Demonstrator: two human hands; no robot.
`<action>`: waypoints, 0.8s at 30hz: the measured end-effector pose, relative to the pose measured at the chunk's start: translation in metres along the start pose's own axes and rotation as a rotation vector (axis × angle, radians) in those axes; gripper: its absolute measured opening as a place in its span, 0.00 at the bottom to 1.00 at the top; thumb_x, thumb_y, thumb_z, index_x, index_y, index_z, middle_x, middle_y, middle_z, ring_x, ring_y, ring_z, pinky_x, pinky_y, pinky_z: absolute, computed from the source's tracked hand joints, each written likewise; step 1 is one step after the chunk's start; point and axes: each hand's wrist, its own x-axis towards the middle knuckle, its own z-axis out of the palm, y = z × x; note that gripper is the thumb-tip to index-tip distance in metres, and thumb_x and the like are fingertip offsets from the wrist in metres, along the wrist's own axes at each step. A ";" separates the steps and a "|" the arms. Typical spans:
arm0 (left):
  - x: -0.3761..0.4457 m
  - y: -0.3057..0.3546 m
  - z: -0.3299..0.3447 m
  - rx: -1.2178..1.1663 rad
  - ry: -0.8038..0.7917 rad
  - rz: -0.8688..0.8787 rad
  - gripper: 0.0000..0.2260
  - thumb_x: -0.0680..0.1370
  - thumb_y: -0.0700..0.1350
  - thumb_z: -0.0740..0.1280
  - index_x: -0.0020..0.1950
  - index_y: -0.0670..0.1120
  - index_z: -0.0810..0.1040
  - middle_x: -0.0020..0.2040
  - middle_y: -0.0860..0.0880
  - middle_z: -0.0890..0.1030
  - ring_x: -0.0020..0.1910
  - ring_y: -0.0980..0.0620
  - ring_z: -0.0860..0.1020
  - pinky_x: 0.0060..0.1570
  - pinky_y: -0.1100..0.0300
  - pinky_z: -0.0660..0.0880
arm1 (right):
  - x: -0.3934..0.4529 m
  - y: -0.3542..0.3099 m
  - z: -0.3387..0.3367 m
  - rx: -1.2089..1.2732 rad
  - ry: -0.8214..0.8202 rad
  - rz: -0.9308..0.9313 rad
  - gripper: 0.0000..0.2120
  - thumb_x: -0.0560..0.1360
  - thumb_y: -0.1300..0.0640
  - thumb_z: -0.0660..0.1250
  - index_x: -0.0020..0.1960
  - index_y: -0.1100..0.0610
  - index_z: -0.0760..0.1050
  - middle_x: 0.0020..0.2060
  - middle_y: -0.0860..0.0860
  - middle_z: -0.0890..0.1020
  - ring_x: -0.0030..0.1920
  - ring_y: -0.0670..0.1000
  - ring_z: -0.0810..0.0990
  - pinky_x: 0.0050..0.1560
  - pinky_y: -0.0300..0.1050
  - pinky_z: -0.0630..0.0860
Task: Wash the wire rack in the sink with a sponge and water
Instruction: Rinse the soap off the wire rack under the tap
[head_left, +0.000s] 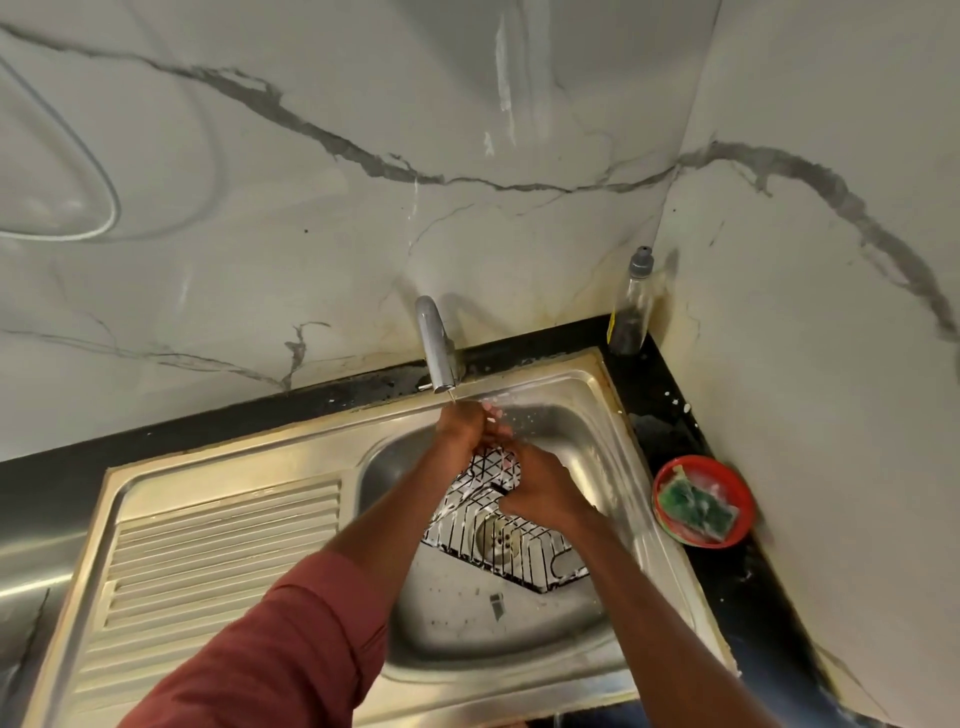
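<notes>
A black wire rack (511, 551) with white foam on its wires lies tilted in the steel sink basin (467, 623), over the drain. Both my hands are above its far end, close under the tap (436, 343). My left hand (465, 426) is just below the spout with fingers stretched out and foam on the fingertips. My right hand (543, 488) is beside it, its fingers reaching toward the left hand, and holds nothing that I can see. A thin trickle of water leaves the spout. The green sponge (696, 506) lies soapy in a red bowl (737, 478) on the counter to the right.
A steel ribbed drainboard (208, 561) takes up the left of the sink unit. A clear bottle with a grey cap (631, 306) stands in the back right corner on the black counter (670, 415). Marble-patterned walls close in behind and on the right.
</notes>
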 end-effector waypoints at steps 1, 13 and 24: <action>-0.002 -0.002 0.000 0.081 0.078 0.048 0.11 0.85 0.45 0.65 0.51 0.41 0.85 0.35 0.44 0.86 0.30 0.50 0.84 0.29 0.60 0.78 | -0.001 -0.001 0.000 -0.006 0.001 -0.007 0.40 0.62 0.64 0.74 0.72 0.47 0.71 0.62 0.47 0.81 0.60 0.50 0.80 0.54 0.44 0.79; -0.010 -0.001 -0.006 0.742 0.294 0.336 0.06 0.71 0.40 0.69 0.34 0.48 0.79 0.38 0.49 0.82 0.40 0.49 0.80 0.41 0.59 0.74 | 0.000 -0.013 0.008 -0.140 -0.056 -0.049 0.41 0.62 0.63 0.74 0.74 0.51 0.68 0.65 0.52 0.79 0.60 0.53 0.80 0.56 0.48 0.80; 0.020 0.000 -0.017 -0.560 -0.119 -0.180 0.08 0.84 0.35 0.63 0.56 0.31 0.78 0.51 0.31 0.82 0.54 0.36 0.84 0.38 0.48 0.85 | 0.002 -0.003 -0.001 -0.130 -0.080 0.024 0.42 0.64 0.64 0.75 0.75 0.51 0.66 0.67 0.54 0.77 0.54 0.52 0.82 0.53 0.51 0.82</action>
